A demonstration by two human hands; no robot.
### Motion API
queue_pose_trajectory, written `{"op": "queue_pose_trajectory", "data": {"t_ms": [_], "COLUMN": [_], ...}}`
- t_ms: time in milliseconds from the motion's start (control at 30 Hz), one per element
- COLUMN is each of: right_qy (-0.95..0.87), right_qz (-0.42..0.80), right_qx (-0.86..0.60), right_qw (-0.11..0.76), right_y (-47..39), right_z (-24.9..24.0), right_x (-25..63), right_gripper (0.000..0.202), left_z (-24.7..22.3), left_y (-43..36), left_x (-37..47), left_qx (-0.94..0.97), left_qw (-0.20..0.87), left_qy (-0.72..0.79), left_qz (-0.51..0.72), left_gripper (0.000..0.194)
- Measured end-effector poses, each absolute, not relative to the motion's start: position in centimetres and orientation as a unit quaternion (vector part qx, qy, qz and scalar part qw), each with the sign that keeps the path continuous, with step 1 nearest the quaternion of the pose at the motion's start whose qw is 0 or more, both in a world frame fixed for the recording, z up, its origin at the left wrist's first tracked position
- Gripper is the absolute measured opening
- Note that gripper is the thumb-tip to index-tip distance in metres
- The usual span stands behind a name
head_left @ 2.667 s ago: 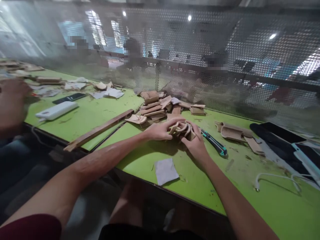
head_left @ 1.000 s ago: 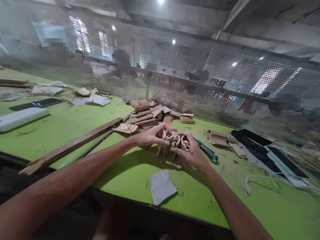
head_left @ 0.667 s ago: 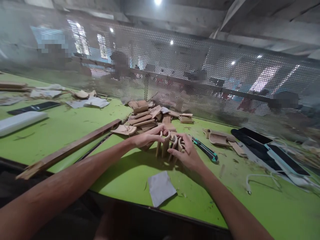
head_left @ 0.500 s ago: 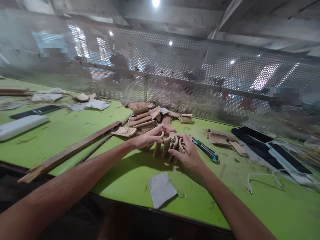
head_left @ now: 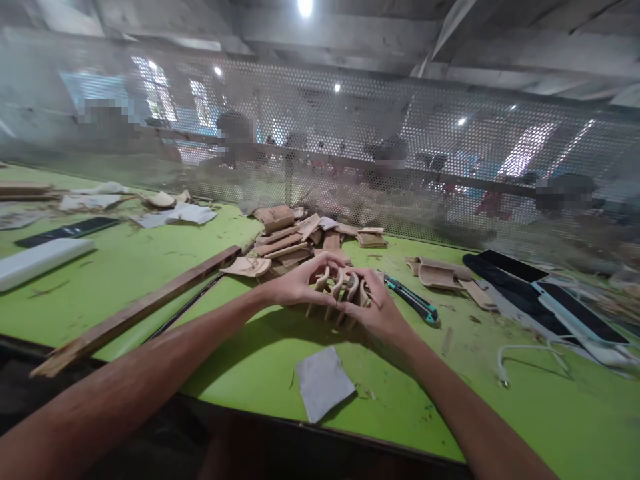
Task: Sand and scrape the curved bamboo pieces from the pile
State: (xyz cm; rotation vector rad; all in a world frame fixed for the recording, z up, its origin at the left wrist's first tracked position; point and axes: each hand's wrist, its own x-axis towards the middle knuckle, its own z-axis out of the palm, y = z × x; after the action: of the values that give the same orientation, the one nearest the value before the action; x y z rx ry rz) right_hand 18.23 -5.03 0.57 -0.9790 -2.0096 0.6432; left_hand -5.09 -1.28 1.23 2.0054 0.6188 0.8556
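Several curved wooden pieces [head_left: 337, 285] stand on edge in a row on the green table [head_left: 240, 353]. My left hand [head_left: 300, 281] wraps round the left end of the row, thumb in front and fingers behind. Round the right end curls my right hand [head_left: 373, 303], its thumb in front too. The two thumb tips nearly meet before the pieces. A heap of curved wooden pieces [head_left: 283, 243] lies just behind my hands. A square of grey-white sandpaper or cloth [head_left: 324, 383] rests near the front edge.
A teal and black cutter [head_left: 413, 300] lies right of my hands. At left are a long wooden strip [head_left: 150, 303], a white box [head_left: 45, 261] and a dark phone [head_left: 67, 230]. Phones [head_left: 583, 313] and a white cable [head_left: 530, 348] lie right. Behind a mesh screen [head_left: 320, 133] people show dimly.
My left thumb has come down and right across the front of the pieces, closer to my right thumb. The view has shifted slightly.
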Motion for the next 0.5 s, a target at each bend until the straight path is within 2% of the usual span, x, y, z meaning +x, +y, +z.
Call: {"op": "queue_pose_trajectory", "data": {"t_ms": [167,333,500], "right_qy": [-0.802,-0.79,-0.778], "right_qz": [0.252,0.259,0.272], "right_qx": [-0.371,-0.376,-0.384], "right_qw": [0.395,0.409,0.416], "right_y": [-4.72,-4.62,-4.78], "right_z": [0.45,0.08,0.15], "right_x": [18.35,18.32,18.04], "right_gripper": [0.052,0.047,0.051], "left_z": [1.24,0.97,1.0], "left_y": [-0.92,-0.75,-0.53], "left_x": [-5.28,-5.34,-5.61], "left_qx": [0.82,0.818,0.815], "left_qw": [0.401,0.397,0.413], "left_qy": [0.251,0.255,0.25], "left_qz": [0.323,0.328,0.322], "left_gripper": [0.06,0.063,0.063]}}
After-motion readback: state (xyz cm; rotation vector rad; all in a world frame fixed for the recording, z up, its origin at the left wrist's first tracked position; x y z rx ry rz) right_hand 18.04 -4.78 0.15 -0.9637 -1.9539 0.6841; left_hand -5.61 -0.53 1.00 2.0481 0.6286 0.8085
